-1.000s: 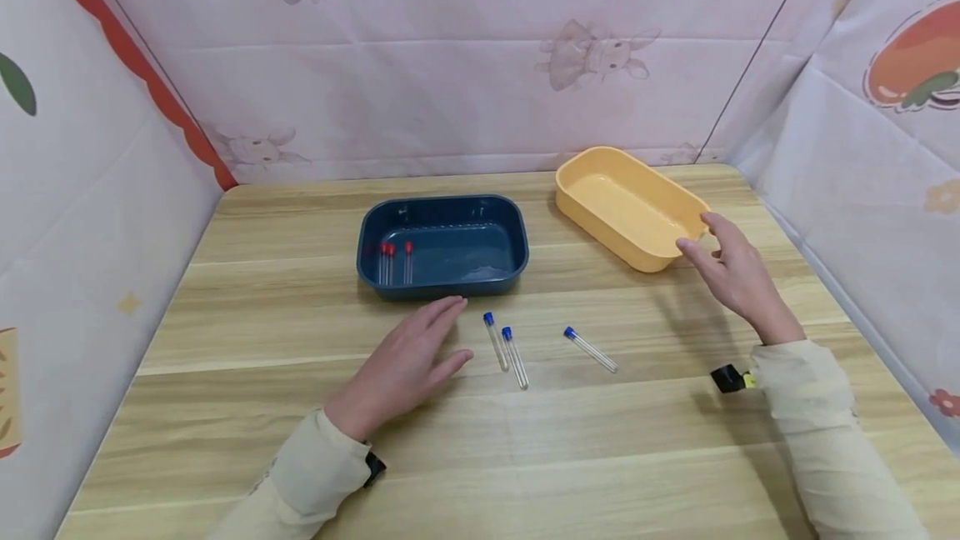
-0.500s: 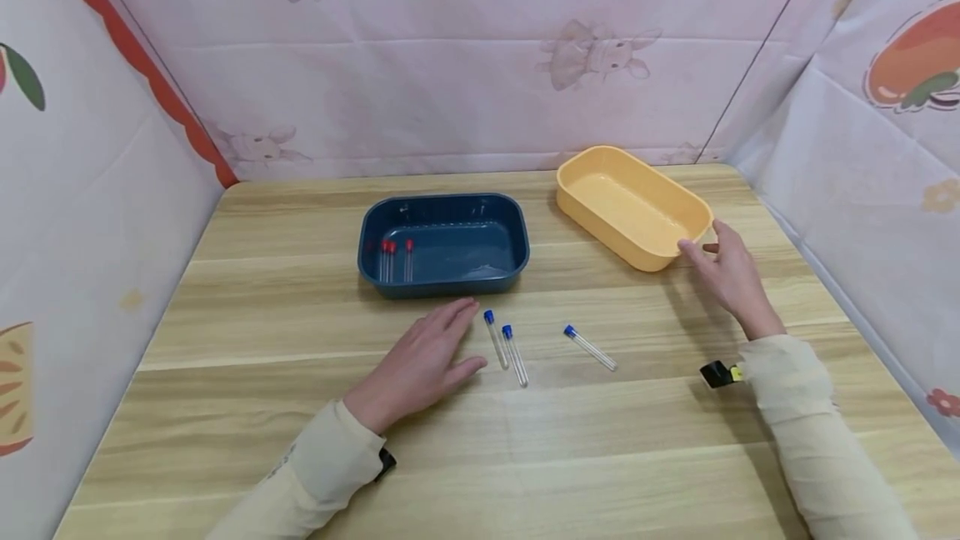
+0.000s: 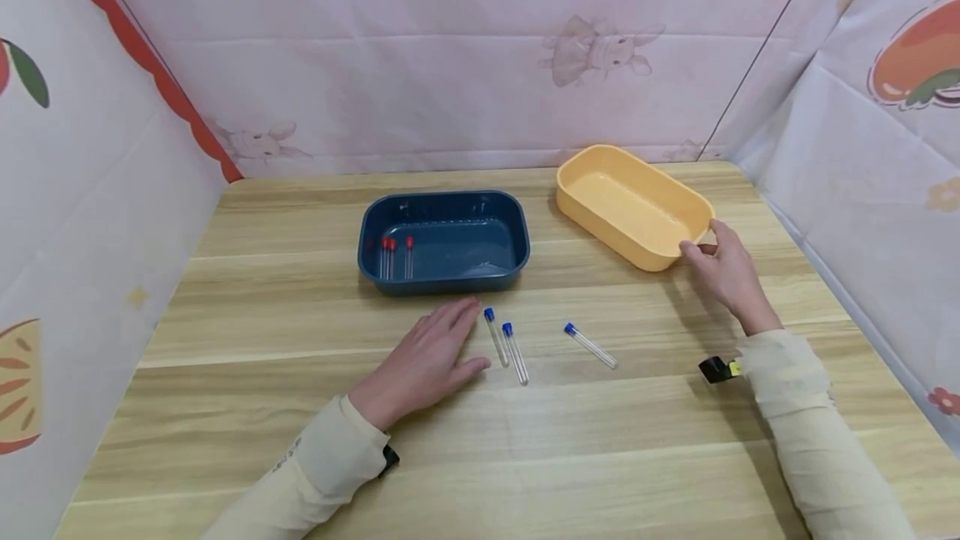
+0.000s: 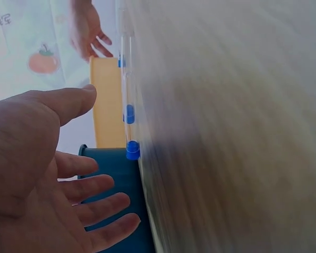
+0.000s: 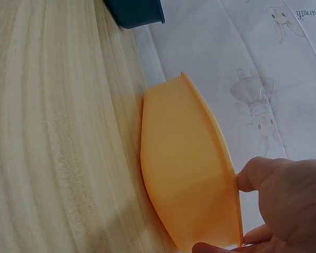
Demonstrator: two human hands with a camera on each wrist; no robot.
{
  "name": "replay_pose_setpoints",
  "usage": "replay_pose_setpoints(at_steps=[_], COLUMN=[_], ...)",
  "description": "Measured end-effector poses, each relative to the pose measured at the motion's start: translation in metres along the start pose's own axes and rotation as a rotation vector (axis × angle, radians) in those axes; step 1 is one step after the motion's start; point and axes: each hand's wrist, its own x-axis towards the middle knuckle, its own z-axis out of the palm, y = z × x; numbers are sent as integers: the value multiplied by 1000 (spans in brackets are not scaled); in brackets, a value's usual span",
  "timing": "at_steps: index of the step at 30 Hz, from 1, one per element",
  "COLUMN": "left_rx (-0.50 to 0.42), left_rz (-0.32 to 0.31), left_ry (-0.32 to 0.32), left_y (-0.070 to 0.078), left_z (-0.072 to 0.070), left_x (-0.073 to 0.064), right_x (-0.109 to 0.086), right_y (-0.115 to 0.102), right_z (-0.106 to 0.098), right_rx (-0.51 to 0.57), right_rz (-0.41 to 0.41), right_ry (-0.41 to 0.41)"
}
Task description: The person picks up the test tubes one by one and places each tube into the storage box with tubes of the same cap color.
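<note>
My left hand (image 3: 423, 361) is held low over the wooden table, fingers spread and nothing in them. Its fingertips are just left of two capped tubes with blue caps, one (image 3: 497, 338) close by and another (image 3: 516, 355) beside it. A third blue-capped tube (image 3: 591, 347) lies farther right. At the back right, my right hand (image 3: 729, 273) grips the near right corner of a yellow plastic tray (image 3: 600, 227); in the right wrist view the thumb (image 5: 253, 174) meets its rim. Nothing lies in that tray.
A dark blue tray (image 3: 442, 283) stands at the back centre, just beyond my left hand. Several red-capped tubes (image 3: 390, 257) lie at its left end. Printed cloth walls (image 3: 420, 98) close off the back and both sides of the table (image 3: 585, 457).
My left hand has shifted slightly right, closer to the blue-capped tubes. My right hand has moved a little down and settled around the yellow tray's corner. Both trays stay in place.
</note>
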Motion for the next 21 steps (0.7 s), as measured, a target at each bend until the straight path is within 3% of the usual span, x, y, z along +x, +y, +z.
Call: replay_pose_setpoints(at_steps=[7,21], left_rx=[21,54], left_rz=[9,-45], left_ry=[-12,-57], left_y=[3,13], left_z=[2,7], left_x=[4,14], right_x=[-3,-7], right_y=[2,18], right_z=[-7,-26], right_rx=[24,33], right_rz=[11,-14], right_ry=[-52,-206])
